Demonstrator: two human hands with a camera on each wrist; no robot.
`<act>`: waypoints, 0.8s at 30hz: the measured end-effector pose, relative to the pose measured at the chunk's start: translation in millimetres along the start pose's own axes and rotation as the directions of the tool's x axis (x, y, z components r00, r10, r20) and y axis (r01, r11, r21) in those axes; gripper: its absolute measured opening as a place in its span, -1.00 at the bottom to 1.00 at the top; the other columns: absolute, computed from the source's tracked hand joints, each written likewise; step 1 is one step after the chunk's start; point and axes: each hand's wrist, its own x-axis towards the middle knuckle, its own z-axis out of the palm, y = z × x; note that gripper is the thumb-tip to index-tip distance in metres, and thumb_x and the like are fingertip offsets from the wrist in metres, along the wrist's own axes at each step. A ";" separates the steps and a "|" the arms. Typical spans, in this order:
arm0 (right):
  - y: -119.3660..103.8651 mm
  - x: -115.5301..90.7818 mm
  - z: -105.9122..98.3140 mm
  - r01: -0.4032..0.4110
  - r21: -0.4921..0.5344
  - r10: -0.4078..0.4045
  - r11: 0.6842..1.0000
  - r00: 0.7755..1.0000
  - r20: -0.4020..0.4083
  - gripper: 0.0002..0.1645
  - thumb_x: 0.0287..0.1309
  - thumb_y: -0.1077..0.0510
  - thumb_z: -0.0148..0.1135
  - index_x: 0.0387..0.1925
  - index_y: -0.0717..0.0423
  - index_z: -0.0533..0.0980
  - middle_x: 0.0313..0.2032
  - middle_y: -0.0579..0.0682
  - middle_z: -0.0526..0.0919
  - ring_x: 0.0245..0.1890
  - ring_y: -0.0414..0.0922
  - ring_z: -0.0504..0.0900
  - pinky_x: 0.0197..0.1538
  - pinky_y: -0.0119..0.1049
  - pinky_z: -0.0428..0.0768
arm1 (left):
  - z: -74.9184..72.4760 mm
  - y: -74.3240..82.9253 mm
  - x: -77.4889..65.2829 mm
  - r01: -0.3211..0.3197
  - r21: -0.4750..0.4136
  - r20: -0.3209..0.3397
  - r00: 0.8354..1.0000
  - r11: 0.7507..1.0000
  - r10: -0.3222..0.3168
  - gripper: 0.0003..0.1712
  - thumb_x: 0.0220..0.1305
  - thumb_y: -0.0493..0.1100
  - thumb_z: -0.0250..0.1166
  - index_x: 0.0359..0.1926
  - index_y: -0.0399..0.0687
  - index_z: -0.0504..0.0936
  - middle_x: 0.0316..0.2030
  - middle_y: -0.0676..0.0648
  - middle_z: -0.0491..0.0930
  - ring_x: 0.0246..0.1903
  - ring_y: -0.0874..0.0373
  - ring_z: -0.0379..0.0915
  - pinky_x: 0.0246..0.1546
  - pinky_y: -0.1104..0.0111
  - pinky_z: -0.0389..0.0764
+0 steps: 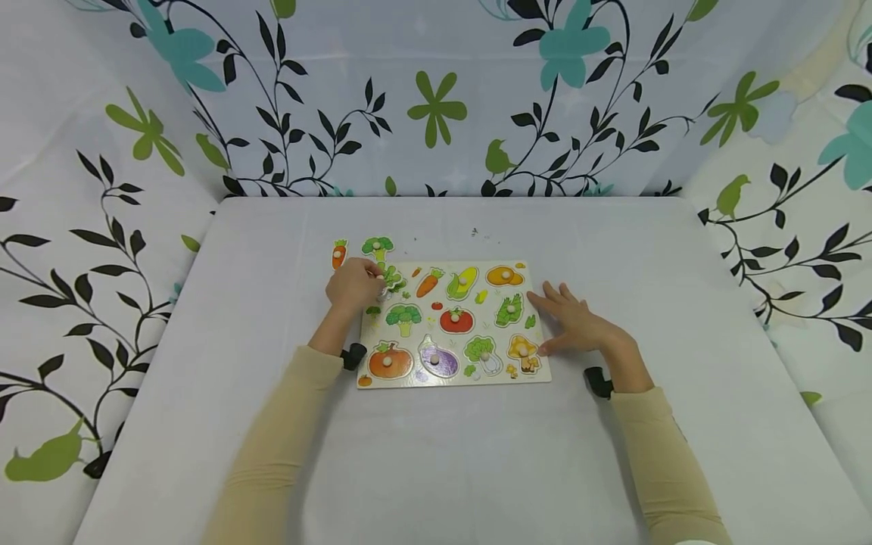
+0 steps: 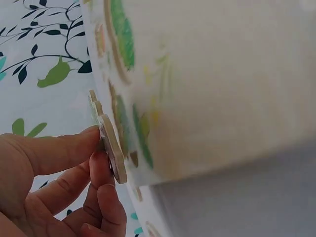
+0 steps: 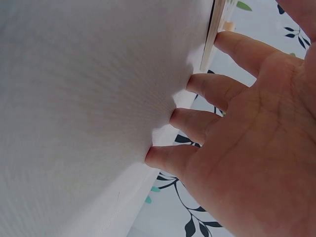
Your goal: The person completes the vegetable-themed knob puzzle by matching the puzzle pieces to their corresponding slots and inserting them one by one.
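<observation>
In the head view my left hand [image 1: 354, 286] is at the upper left corner of a wooden vegetable puzzle board [image 1: 373, 331]. Its thumb and fingers pinch a leafy green puzzle piece [image 1: 393, 277], tilted over that corner. The left wrist view shows the same puzzle piece [image 2: 112, 148] nearly edge-on, held by its face side. My right hand [image 1: 575, 322] lies with fingers spread at the board's right edge. In the right wrist view its fingertips [image 3: 177, 116] press on the white table cloth, one of them against the board's side [image 3: 211, 37].
A carrot piece [image 1: 339, 253] and a broccoli piece [image 1: 378, 246] lie just past the board's upper left corner. On the board sit several knobbed pieces, among them a tomato [image 1: 456, 321], an eggplant [image 1: 446, 364] and a pumpkin [image 1: 390, 363]. Patterned cloth [image 1: 436, 113] hangs behind the table.
</observation>
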 end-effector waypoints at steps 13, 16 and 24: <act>4.7 1.3 2.5 -0.006 -0.014 0.006 1.000 1.000 -0.007 0.24 -0.14 0.01 0.55 0.51 0.06 0.06 0.54 0.27 -0.21 0.52 0.30 -0.41 0.38 0.44 -0.33 | 11.5 5.4 4.7 -0.041 0.124 0.039 0.999 0.991 0.036 -0.89 0.19 -0.18 0.24 -0.46 -0.06 0.60 -0.50 -0.06 0.56 -0.46 0.04 0.45 -0.56 0.35 0.30; 4.4 0.8 2.0 -0.006 -0.013 0.005 1.000 1.000 -0.008 0.24 -0.14 0.01 0.55 0.51 0.06 0.06 0.54 0.28 -0.21 0.52 0.30 -0.41 0.38 0.43 -0.33 | 10.1 6.1 4.3 -0.046 0.130 0.062 0.997 0.990 0.038 -0.91 0.19 -0.17 0.23 -0.42 -0.06 0.61 -0.47 -0.08 0.57 -0.43 0.03 0.45 -0.54 0.34 0.32; 4.0 0.9 1.0 0.005 0.003 -0.005 1.000 1.000 0.000 0.25 -0.13 -0.01 0.55 0.51 0.09 0.04 0.53 0.31 -0.24 0.51 0.33 -0.43 0.37 0.45 -0.35 | -5.2 -2.4 9.0 -0.014 -0.040 0.017 1.000 0.999 0.014 -0.50 0.26 -0.01 0.27 0.19 -0.04 0.52 -0.11 -0.20 0.64 -0.22 -0.10 0.55 -0.24 0.15 0.52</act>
